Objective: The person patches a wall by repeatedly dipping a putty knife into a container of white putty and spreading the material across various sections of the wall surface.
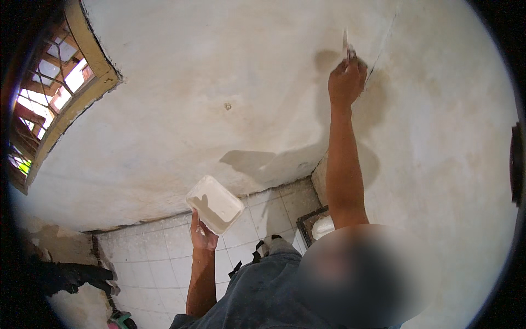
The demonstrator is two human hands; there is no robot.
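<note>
My left hand (204,236) grips a white rectangular tub (226,202) from below, its thumb up at the near side. The tub is tilted and its inside looks coated with whitish paste. High up at the right, my right hand (348,81) is closed round a thin-bladed putty knife (346,39), seen almost edge-on and pointing up. That hand is close to the off-white wall (263,71), beside a dark crack (382,46) running along the corner line. Whether the blade touches the wall, I cannot tell.
A barred window (60,82) with a yellowish frame is at the upper left. White floor tiles (156,252) lie below the wall. A dark-edged box (305,223) with something white sits by the corner. Dark cloth-like material (76,276) is at the lower left.
</note>
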